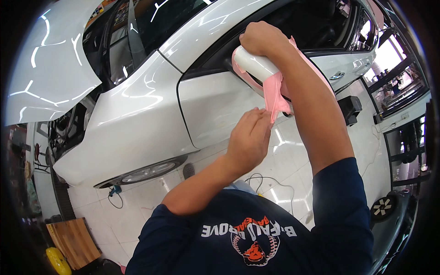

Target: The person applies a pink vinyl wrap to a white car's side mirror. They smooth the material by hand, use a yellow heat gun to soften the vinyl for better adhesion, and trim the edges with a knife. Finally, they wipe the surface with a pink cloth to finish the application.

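Observation:
A white side mirror (254,64) stands out from the white car's door, with pink film (273,90) draped around its edges and bunched into a twisted strip below it. My left hand (250,137) pinches the lower end of that strip between thumb and fingers. Over the mirror's upper end, my right hand (265,39) is closed with its fingers curled under. What those fingers grip is hidden from view. More of the pink film shows behind my right wrist and along the mirror's far side.
The white car's front fender (123,123) and raised hood (50,59) fill the left. A cable (279,184) lies on the tiled floor near my feet. A wooden board (73,243) is at the lower left, and a dark car (394,224) stands at the right.

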The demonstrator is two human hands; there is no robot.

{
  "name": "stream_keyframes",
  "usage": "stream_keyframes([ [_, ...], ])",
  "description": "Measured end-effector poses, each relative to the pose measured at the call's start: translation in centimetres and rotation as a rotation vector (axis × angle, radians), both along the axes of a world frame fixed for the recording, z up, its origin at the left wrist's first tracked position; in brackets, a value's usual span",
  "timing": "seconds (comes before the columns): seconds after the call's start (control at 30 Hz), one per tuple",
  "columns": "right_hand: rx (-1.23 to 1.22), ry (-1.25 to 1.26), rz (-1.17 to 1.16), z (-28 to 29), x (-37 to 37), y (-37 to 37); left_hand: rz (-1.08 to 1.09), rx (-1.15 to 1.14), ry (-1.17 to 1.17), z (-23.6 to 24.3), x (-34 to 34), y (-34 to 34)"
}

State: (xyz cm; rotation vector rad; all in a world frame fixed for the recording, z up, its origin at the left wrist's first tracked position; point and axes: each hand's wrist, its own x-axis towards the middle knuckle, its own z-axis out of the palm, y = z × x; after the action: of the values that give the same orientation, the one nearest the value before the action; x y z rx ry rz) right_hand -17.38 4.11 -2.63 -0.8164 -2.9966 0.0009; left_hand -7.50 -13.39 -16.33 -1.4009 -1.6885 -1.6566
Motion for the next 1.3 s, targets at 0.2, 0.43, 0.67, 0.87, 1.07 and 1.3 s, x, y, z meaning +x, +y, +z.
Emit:
stream_keyframes([
  [0.2,0.019,0.051,0.079,-0.3,0.5,0.7,-0.082,-0.202,-0.429,-0.3,1.1,-4.0],
  [0.43,0.011,-0.004,0.061,-0.5,0.0,0.3,0.304,-0.244,0.267,0.4,-10.0,1.8],
  [0.67,-0.023,0.015,0.069,-0.2,0.3,0.9,0.494,-0.587,0.729,2.8,-11.1,3.2],
  [0.87,-0.037,0.021,0.065,-0.5,0.3,0.9,0.333,-0.616,1.049,4.0,-12.6,2.8],
  [1.07,-0.050,0.007,0.051,0.2,0.8,0.7,0.140,-0.530,1.027,2.4,-14.6,2.1],
  [1.3,-0.037,0.039,0.084,-0.3,0.6,0.7,-0.145,-0.617,-0.760,1.6,-12.2,2.5],
])
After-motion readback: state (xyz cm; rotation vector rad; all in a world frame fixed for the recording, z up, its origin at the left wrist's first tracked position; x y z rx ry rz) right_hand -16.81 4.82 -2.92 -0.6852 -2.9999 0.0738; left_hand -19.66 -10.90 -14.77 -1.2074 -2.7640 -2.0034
